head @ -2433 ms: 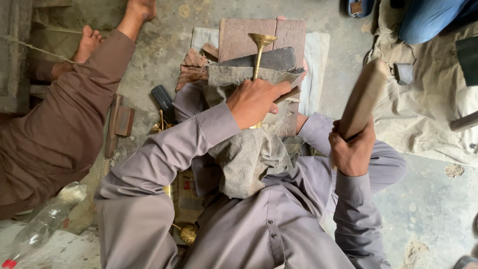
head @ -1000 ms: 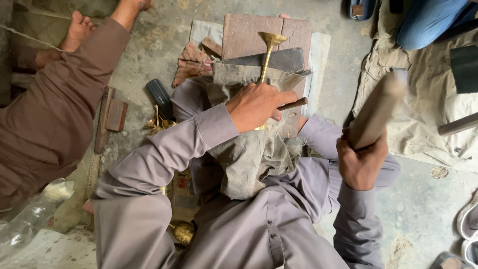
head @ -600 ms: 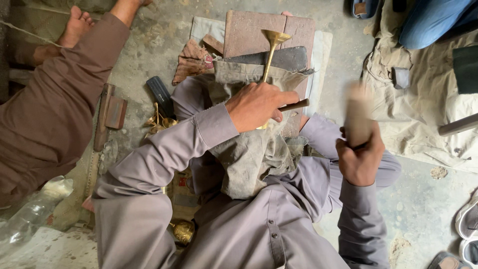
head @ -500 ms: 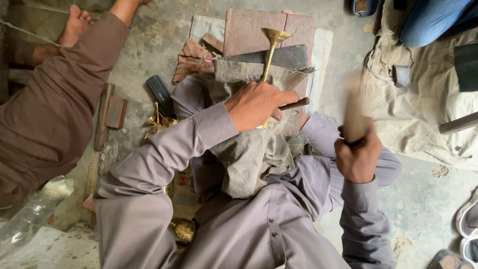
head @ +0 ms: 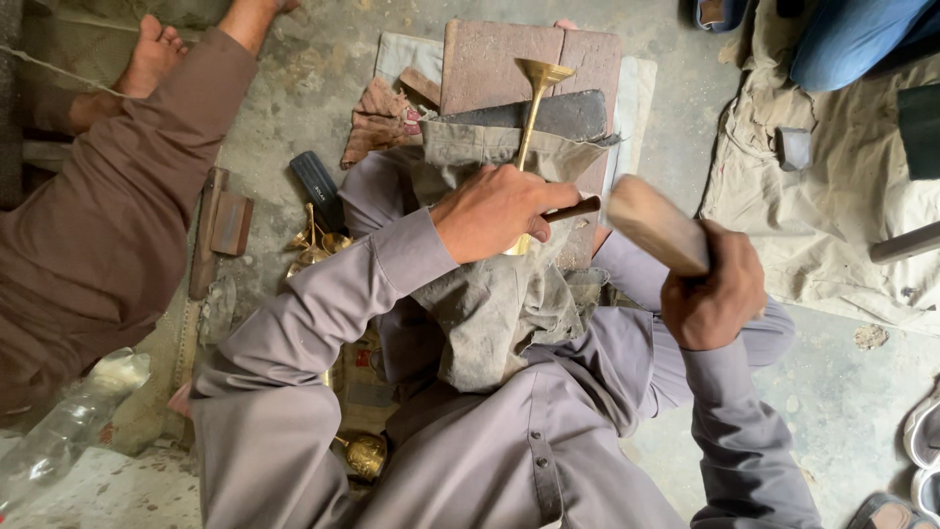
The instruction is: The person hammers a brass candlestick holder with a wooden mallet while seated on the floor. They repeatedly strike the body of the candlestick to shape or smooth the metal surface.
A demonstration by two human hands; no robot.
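A rough concrete floor (head: 842,411) with dust and scattered gear lies under a seated person in grey clothes. Nearest, a round brass piece (head: 364,454) sits by the person's side and a grey cloth (head: 499,313) drapes over the lap. The right hand (head: 713,292) is clamped around a wooden mallet (head: 654,223), whose block head is raised just right of the other hand. The left hand (head: 494,211) is closed on a brass stem (head: 532,118) with a flared cup at its top and on a thin dark tool (head: 573,208) that sticks out toward the mallet. The stem leans over a dark block (head: 568,116) on reddish bricks (head: 490,64). Small brass parts (head: 315,243) lie to the left, beside another person's brown sleeve (head: 108,216) and bare foot (head: 152,54).
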